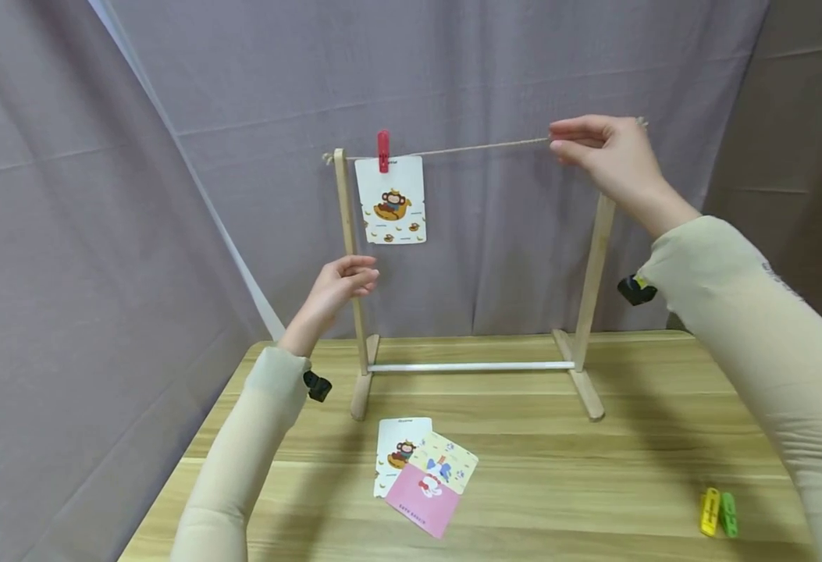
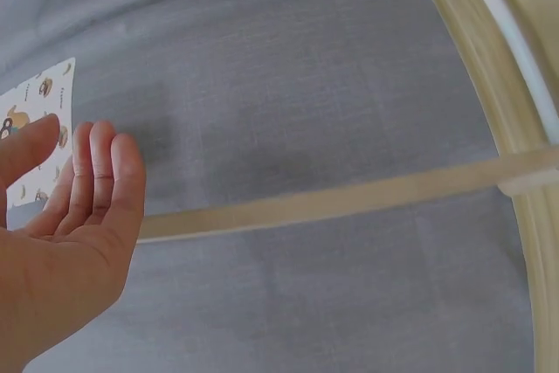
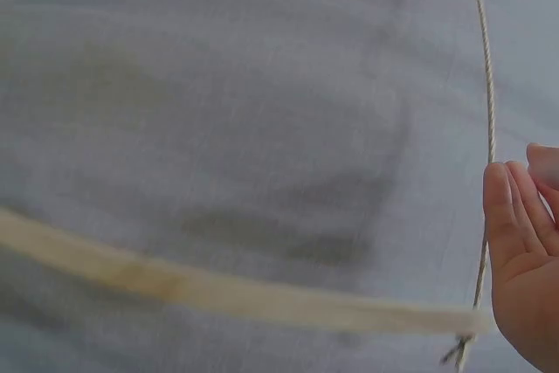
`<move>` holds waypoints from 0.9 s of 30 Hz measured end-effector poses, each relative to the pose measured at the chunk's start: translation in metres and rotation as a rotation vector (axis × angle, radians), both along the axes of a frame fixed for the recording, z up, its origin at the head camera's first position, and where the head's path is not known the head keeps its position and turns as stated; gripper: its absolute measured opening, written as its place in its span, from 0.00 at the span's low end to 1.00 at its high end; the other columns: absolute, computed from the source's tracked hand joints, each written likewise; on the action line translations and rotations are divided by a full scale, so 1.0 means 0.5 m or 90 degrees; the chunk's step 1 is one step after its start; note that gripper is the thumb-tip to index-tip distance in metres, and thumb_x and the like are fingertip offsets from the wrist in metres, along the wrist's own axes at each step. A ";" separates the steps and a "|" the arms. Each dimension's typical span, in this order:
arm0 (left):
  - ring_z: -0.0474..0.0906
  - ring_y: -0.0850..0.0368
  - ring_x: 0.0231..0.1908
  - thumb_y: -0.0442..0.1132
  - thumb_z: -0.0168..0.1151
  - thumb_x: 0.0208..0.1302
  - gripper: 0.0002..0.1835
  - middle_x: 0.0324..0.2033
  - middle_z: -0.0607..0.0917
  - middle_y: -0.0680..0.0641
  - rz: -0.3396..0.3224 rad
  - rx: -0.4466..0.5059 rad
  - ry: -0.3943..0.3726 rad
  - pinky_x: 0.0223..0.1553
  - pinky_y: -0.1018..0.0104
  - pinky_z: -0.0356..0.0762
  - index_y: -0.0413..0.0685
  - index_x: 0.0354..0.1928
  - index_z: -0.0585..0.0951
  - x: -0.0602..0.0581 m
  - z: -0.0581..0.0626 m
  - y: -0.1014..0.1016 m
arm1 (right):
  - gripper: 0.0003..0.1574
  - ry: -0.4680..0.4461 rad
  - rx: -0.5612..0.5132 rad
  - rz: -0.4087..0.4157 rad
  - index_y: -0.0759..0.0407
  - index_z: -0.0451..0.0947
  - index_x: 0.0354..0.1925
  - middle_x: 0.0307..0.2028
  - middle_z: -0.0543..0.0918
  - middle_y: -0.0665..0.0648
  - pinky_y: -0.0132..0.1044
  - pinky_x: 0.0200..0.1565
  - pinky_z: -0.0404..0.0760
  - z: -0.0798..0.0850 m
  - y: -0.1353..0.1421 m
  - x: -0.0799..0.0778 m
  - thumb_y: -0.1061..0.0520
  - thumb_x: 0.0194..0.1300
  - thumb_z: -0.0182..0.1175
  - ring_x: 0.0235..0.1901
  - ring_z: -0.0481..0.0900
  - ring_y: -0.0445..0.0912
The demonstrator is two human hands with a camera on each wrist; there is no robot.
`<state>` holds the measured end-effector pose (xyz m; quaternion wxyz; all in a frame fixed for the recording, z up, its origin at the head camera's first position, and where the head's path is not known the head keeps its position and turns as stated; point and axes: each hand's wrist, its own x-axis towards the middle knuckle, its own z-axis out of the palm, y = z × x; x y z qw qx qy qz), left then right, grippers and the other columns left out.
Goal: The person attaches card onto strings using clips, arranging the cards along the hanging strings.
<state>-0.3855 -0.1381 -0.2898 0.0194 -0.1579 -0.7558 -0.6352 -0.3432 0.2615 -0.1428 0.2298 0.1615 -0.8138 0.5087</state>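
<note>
A white card with a monkey on a banana [image 1: 395,207] hangs from a thin string [image 1: 484,146], held by a red clothespin [image 1: 383,152]. The string runs between the posts of a wooden stand [image 1: 593,265]. My right hand [image 1: 610,148] is at the right part of the string, fingers nearly straight, a gap between thumb and fingertips; whether it touches the string I cannot tell. Below the hanging card, my left hand [image 1: 340,282] is beside the left post with loosely bent fingers and nothing in it. Its palm and fingers [image 2: 105,172] show in the left wrist view.
On the wooden table [image 1: 523,468] lie another monkey card [image 1: 391,453] and, overlapping it, a pink and yellow card [image 1: 435,492]. A yellow clothespin [image 1: 709,512] and a green clothespin [image 1: 729,515] lie at the right front. A white bar [image 1: 474,366] joins the stand's feet; grey curtain hangs behind.
</note>
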 end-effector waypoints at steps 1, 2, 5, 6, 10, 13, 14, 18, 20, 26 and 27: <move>0.81 0.52 0.39 0.35 0.63 0.70 0.21 0.50 0.82 0.35 -0.002 -0.005 0.001 0.52 0.54 0.80 0.38 0.62 0.76 0.002 0.000 -0.003 | 0.27 -0.003 0.008 -0.006 0.57 0.80 0.62 0.53 0.86 0.46 0.19 0.44 0.77 -0.003 0.009 0.004 0.48 0.68 0.66 0.43 0.84 0.34; 0.81 0.50 0.40 0.36 0.63 0.70 0.21 0.49 0.82 0.36 -0.004 -0.011 0.002 0.50 0.56 0.81 0.38 0.62 0.76 0.005 0.000 -0.007 | 0.28 -0.006 0.015 -0.011 0.56 0.80 0.62 0.52 0.86 0.44 0.19 0.44 0.77 -0.006 0.017 0.008 0.47 0.68 0.66 0.43 0.83 0.33; 0.80 0.47 0.42 0.36 0.63 0.70 0.22 0.49 0.82 0.37 -0.006 -0.028 0.004 0.49 0.58 0.81 0.37 0.63 0.75 0.011 0.000 -0.018 | 0.27 -0.007 0.027 -0.021 0.55 0.80 0.62 0.49 0.86 0.41 0.17 0.42 0.76 -0.016 0.041 0.018 0.47 0.68 0.66 0.42 0.84 0.32; 0.80 0.46 0.43 0.37 0.63 0.71 0.22 0.50 0.82 0.37 -0.005 -0.034 0.004 0.50 0.57 0.81 0.37 0.63 0.75 0.015 0.001 -0.022 | 0.27 -0.008 0.027 -0.023 0.54 0.80 0.61 0.47 0.86 0.39 0.17 0.42 0.76 -0.019 0.049 0.022 0.47 0.68 0.66 0.41 0.83 0.32; 0.80 0.43 0.45 0.37 0.62 0.71 0.21 0.48 0.82 0.39 0.003 -0.050 0.006 0.49 0.57 0.81 0.38 0.62 0.76 0.027 0.003 -0.035 | 0.25 -0.008 0.024 -0.032 0.53 0.82 0.60 0.42 0.85 0.35 0.18 0.40 0.76 -0.036 0.078 0.036 0.48 0.68 0.67 0.38 0.84 0.31; 0.80 0.43 0.45 0.36 0.62 0.71 0.20 0.47 0.82 0.40 0.004 -0.057 0.011 0.45 0.64 0.81 0.38 0.62 0.76 0.034 0.004 -0.046 | 0.24 -0.011 0.023 -0.039 0.53 0.82 0.59 0.40 0.85 0.33 0.18 0.39 0.75 -0.048 0.099 0.047 0.49 0.67 0.68 0.36 0.84 0.30; 0.80 0.44 0.44 0.36 0.62 0.71 0.20 0.46 0.82 0.41 0.005 -0.059 0.013 0.43 0.67 0.81 0.37 0.62 0.76 0.036 0.004 -0.049 | 0.24 -0.012 0.021 -0.041 0.53 0.82 0.59 0.39 0.85 0.33 0.17 0.39 0.75 -0.053 0.105 0.051 0.49 0.67 0.68 0.35 0.84 0.30; 0.81 0.50 0.41 0.36 0.63 0.71 0.21 0.44 0.82 0.44 0.006 -0.065 0.020 0.40 0.71 0.81 0.35 0.62 0.75 0.043 0.004 -0.060 | 0.25 -0.019 0.034 -0.054 0.53 0.81 0.60 0.39 0.85 0.30 0.17 0.39 0.73 -0.069 0.134 0.066 0.49 0.67 0.68 0.34 0.84 0.28; 0.81 0.52 0.40 0.36 0.62 0.71 0.21 0.43 0.82 0.44 0.008 -0.069 0.021 0.40 0.71 0.80 0.34 0.62 0.75 0.048 0.005 -0.064 | 0.26 -0.028 0.046 -0.066 0.53 0.80 0.62 0.40 0.84 0.29 0.16 0.38 0.72 -0.078 0.150 0.073 0.48 0.68 0.67 0.34 0.83 0.28; 0.81 0.58 0.37 0.36 0.62 0.71 0.21 0.46 0.81 0.40 0.007 -0.086 0.026 0.40 0.72 0.80 0.33 0.62 0.75 0.062 0.007 -0.077 | 0.27 -0.050 0.065 -0.081 0.50 0.79 0.63 0.42 0.84 0.29 0.16 0.38 0.70 -0.105 0.193 0.098 0.46 0.68 0.66 0.36 0.83 0.27; 0.81 0.58 0.37 0.36 0.62 0.71 0.21 0.47 0.81 0.38 0.008 -0.089 0.027 0.40 0.71 0.80 0.33 0.62 0.75 0.064 0.008 -0.079 | 0.27 -0.051 0.064 -0.081 0.49 0.80 0.63 0.42 0.84 0.29 0.15 0.38 0.71 -0.109 0.199 0.103 0.46 0.68 0.66 0.36 0.83 0.27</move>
